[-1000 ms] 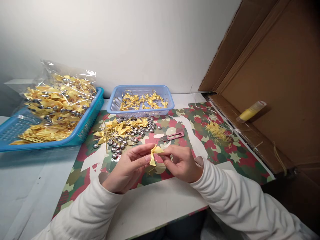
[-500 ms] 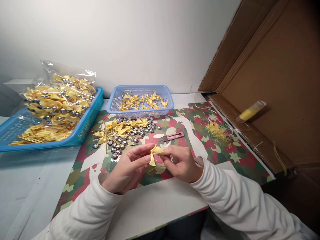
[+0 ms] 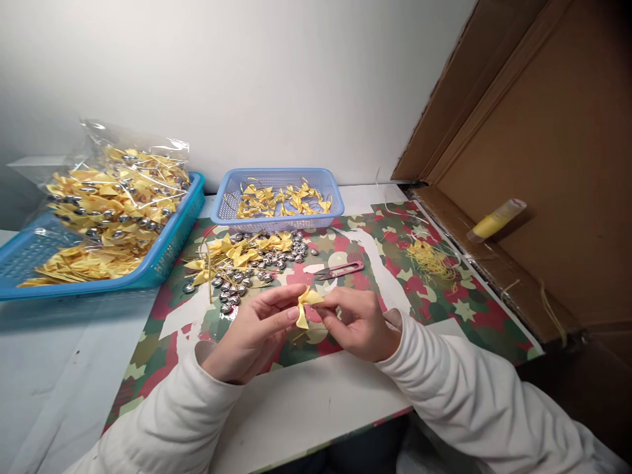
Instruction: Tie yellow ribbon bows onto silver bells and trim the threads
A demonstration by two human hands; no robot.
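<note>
Between my two hands is a yellow ribbon bow, held just above the camouflage-patterned sheet. My left hand pinches its left side between thumb and fingers. The thumb and forefinger of my right hand close on its right end. Whatever else sits inside the right fingers is hidden. Beyond my hands lie a pile of yellow bows with gold cords and many silver bells. Thread snips with a reddish handle rest behind my right hand.
A blue basket with corded bows stands at the back. On the left, a larger blue basket carries a clear bag of bows and bells. Yellow thread scraps, a thread spool and a cardboard wall are at the right.
Almost nothing differs. The bow and my left fingertips have shifted very slightly to the right; both hands keep their hold.
</note>
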